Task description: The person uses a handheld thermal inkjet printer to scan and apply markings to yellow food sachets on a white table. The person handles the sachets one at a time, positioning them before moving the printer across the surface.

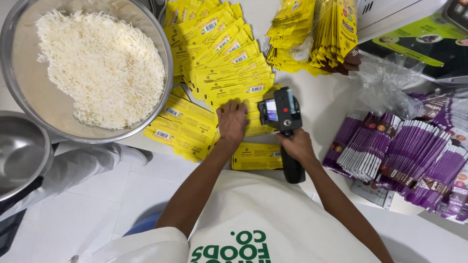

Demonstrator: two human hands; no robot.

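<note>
Rice fills a large steel bowl (87, 68) on the counter (321, 97). Yellow pouches (219, 53) fan out beside it. Left hand (232, 121) presses flat on one pouch; right hand (296, 145) grips a handheld printer (282, 117) touching that row.

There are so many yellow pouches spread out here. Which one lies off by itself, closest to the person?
The yellow pouch lying flat at the table's near edge, between the left hand and the right hand. The others overlap in fanned rows further up.

Yellow flat pouches (219, 53) fanned centre (barcoded), purple pouches (404, 156) right, printer screen (271, 110)
</note>
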